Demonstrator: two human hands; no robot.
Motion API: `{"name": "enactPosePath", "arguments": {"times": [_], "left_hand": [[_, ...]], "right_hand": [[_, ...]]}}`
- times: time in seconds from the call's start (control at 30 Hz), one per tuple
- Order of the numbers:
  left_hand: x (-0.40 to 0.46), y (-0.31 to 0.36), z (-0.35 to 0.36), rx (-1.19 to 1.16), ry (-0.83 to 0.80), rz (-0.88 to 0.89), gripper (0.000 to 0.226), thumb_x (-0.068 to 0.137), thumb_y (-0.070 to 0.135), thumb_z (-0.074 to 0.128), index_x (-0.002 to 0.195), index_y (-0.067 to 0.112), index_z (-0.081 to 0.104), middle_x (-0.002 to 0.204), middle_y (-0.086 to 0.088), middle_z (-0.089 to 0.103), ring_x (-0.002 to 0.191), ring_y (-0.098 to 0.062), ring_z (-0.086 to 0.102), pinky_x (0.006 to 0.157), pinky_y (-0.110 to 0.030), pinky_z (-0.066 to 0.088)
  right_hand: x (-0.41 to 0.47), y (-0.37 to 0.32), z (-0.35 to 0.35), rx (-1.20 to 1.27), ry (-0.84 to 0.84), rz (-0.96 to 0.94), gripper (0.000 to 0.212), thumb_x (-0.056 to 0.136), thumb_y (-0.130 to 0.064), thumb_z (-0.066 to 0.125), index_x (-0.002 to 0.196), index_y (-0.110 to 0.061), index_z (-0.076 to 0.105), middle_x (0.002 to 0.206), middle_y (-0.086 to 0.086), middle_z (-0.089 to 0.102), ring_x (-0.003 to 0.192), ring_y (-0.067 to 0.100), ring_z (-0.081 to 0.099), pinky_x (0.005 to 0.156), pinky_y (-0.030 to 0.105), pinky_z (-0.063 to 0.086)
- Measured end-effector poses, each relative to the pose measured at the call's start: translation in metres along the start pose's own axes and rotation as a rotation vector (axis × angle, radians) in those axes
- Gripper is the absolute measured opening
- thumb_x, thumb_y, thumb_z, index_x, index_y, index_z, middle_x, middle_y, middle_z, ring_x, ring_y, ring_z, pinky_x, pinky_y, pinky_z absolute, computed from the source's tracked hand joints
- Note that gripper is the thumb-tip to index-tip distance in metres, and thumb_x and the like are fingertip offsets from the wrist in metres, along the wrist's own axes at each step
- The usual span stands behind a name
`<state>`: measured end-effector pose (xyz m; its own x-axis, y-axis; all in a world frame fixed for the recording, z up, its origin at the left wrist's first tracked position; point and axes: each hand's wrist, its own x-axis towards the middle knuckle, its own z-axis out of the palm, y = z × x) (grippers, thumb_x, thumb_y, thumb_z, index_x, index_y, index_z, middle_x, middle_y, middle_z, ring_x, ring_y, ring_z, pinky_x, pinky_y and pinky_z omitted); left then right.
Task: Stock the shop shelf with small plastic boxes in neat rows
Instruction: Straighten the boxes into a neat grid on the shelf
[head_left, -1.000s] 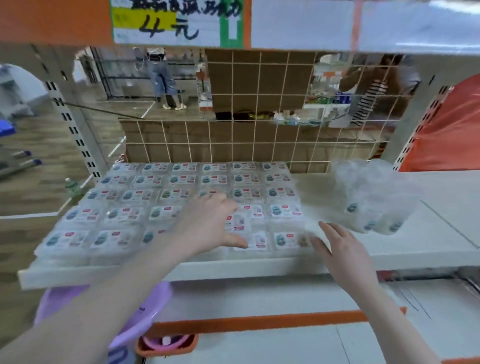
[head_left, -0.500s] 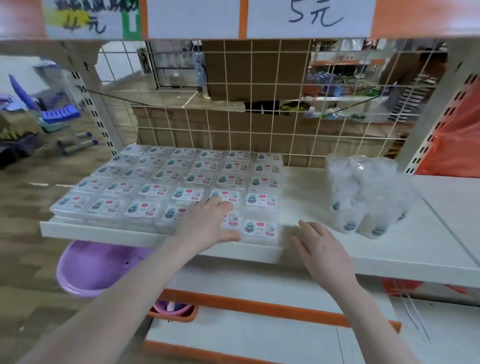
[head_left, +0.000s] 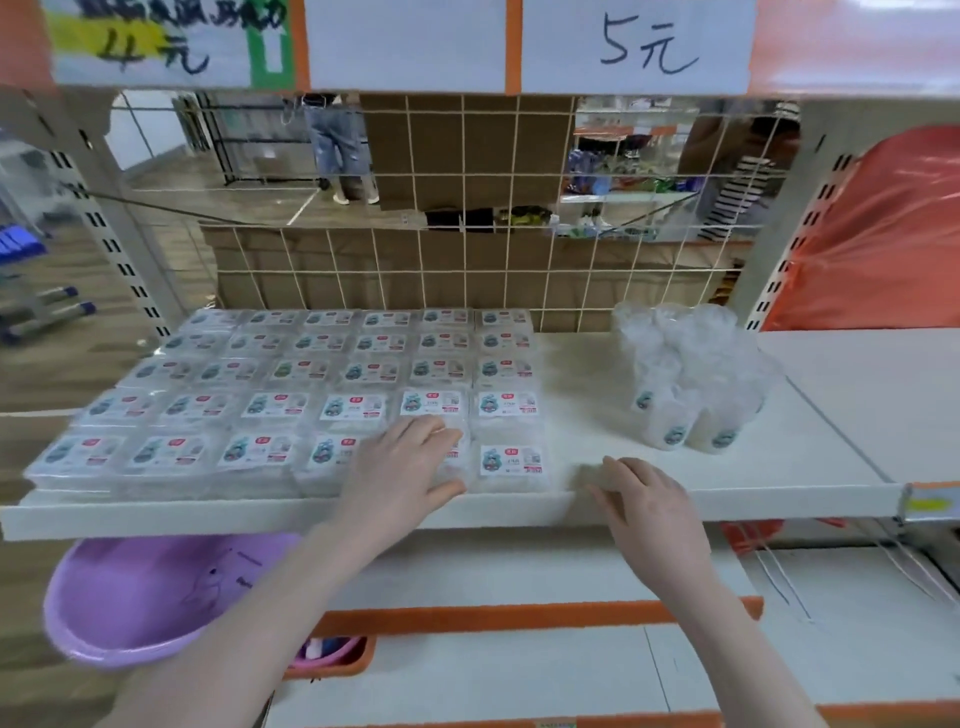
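Observation:
Several rows of small clear plastic boxes (head_left: 311, 395) with white labels cover the left half of the white shelf (head_left: 753, 483). My left hand (head_left: 405, 462) lies flat with straight fingers on a box in the front row, second from the right. The front-right box (head_left: 511, 460) sits just right of that hand. My right hand (head_left: 644, 499) hovers at the shelf's front edge, fingers relaxed, right of the boxes and holding nothing.
A bag of clear plastic cups (head_left: 685, 379) lies on the shelf's right part. A wire grid (head_left: 467, 270) backs the shelf. A purple basin (head_left: 150, 592) sits below left. An orange sack (head_left: 883, 234) stands at far right. A person (head_left: 340, 145) stands behind the grid.
The view has shifted, with the shelf now nearer and higher in frame. Both hands keep nearly the same places on the front row and shelf edge.

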<state>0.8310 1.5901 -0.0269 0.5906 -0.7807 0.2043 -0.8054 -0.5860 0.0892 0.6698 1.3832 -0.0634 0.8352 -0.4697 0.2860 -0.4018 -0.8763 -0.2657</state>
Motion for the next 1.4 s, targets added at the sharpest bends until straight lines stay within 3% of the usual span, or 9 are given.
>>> {"name": "enactPosePath", "arguments": {"times": [0.17,0.37,0.47,0.57,0.67,0.77,0.9,1.1,1.4], "left_hand": [[-0.001,0.02,0.0,-0.028,0.05,0.09,0.055,0.086,0.044,0.061,0.133,0.017,0.051,0.142,-0.002,0.045,0.133,-0.022,0.037,0.106,-0.039,0.033],[0.012,0.076,0.002,-0.058,0.115,0.191,0.055,0.06,0.037,0.086,0.106,0.013,0.069,0.112,-0.004,0.066,0.106,-0.024,0.063,0.084,-0.035,0.053],[0.023,0.115,0.009,-0.136,0.061,0.242,0.054,0.082,0.039,0.067,0.129,0.016,0.054,0.135,-0.003,0.051,0.127,-0.022,0.045,0.103,-0.034,0.038],[0.036,0.157,0.02,-0.158,0.086,0.318,0.053,0.089,0.04,0.055,0.137,0.02,0.044,0.142,0.001,0.042,0.132,-0.019,0.035,0.108,-0.031,0.03],[0.05,0.207,0.02,-0.151,0.096,0.411,0.053,0.077,0.04,0.07,0.124,0.018,0.058,0.129,-0.002,0.056,0.121,-0.021,0.05,0.098,-0.033,0.044],[0.069,0.264,0.023,-0.115,0.13,0.459,0.056,0.057,0.038,0.086,0.104,0.014,0.069,0.111,-0.005,0.067,0.103,-0.023,0.064,0.08,-0.032,0.054],[0.096,0.353,0.044,-0.232,0.074,0.464,0.055,0.089,0.041,0.054,0.139,0.021,0.042,0.146,0.0,0.038,0.136,-0.018,0.03,0.109,-0.03,0.027],[0.135,0.481,0.059,-0.289,0.082,0.463,0.057,0.091,0.046,0.049,0.141,0.022,0.036,0.148,0.001,0.034,0.137,-0.016,0.025,0.109,-0.026,0.02],[0.212,0.588,0.074,-0.264,0.082,0.439,0.056,0.092,0.043,0.05,0.141,0.02,0.038,0.148,0.0,0.033,0.137,-0.017,0.025,0.107,-0.03,0.024]], "right_hand": [[-0.025,-0.001,-0.007,-0.075,0.141,0.135,0.032,0.077,-0.01,0.074,0.104,0.003,0.066,0.1,0.019,0.067,0.093,0.038,0.064,0.078,0.046,0.051],[-0.06,0.024,-0.032,-0.149,0.226,0.322,0.03,0.078,-0.009,0.073,0.104,0.005,0.065,0.097,0.021,0.065,0.089,0.04,0.062,0.076,0.046,0.05],[-0.077,0.047,-0.05,-0.159,0.261,0.378,0.028,0.08,-0.01,0.071,0.105,0.002,0.065,0.1,0.018,0.065,0.092,0.038,0.061,0.075,0.044,0.05],[-0.094,0.077,-0.067,-0.189,0.266,0.462,0.032,0.084,-0.016,0.066,0.113,-0.002,0.062,0.113,0.017,0.061,0.104,0.036,0.058,0.082,0.043,0.048],[-0.112,0.115,-0.085,-0.204,0.259,0.573,0.036,0.09,-0.024,0.058,0.122,-0.007,0.056,0.131,0.015,0.052,0.119,0.032,0.049,0.092,0.041,0.044],[-0.13,0.162,-0.106,-0.221,0.286,0.603,0.036,0.088,-0.022,0.061,0.119,-0.004,0.057,0.126,0.016,0.055,0.113,0.033,0.053,0.088,0.041,0.046],[-0.152,0.235,-0.138,-0.242,0.331,0.603,0.038,0.073,-0.011,0.077,0.106,0.002,0.064,0.104,0.021,0.064,0.093,0.038,0.062,0.073,0.043,0.052],[-0.166,0.354,-0.186,-0.24,0.335,0.598,0.039,0.085,-0.017,0.065,0.119,0.0,0.059,0.122,0.02,0.057,0.113,0.035,0.054,0.093,0.042,0.045],[-0.14,0.483,-0.216,-0.172,0.397,0.576,0.033,0.081,-0.01,0.068,0.111,0.002,0.063,0.111,0.02,0.062,0.1,0.037,0.059,0.08,0.043,0.05]]}}
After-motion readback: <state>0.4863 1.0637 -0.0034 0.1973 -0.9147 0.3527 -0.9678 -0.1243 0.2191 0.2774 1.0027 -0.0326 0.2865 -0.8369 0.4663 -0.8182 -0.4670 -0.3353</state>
